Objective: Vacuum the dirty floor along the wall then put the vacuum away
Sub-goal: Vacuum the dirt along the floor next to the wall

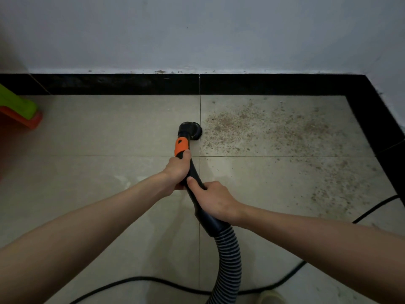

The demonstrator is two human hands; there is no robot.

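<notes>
Vacuum wand (pixel 192 172) pointing toward wall (pixel 197 34), brush head (pixel 192 130) beside dirt (pixel 263 128)

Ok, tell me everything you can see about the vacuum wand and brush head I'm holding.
The vacuum wand is a curved black plastic tube with an orange collar near its tip. A round black brush head sits on the tiled floor at the left edge of the dirt patch. The left hand grips it just below the collar, the right hand lower down. A ribbed grey-black hose runs from its rear end towards the camera.
</notes>
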